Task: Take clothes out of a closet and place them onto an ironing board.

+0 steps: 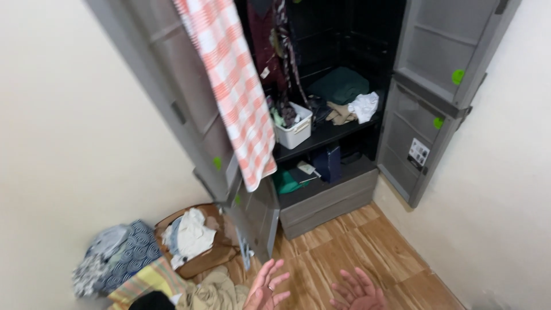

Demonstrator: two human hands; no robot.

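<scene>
My left hand (265,286) and my right hand (358,291) show at the bottom edge, both with fingers spread and holding nothing, above the wooden floor (367,241). In front of them stands an open grey plastic wardrobe (327,201). An orange-and-white checked cloth (235,86) hangs over its left door (189,115). Dark clothes hang inside. The middle shelf holds a white basket (294,129), a folded green garment (338,85) and a white cloth (365,106). The lower shelf holds a dark blue item (329,162) and a green item (285,182).
Left of the wardrobe, a brown container with pale clothes (192,235) sits on the floor beside a blue patterned pile (117,252). A striped cloth (146,280) and beige fabric (215,293) lie near my left hand. The right door (436,92) stands open by the white wall.
</scene>
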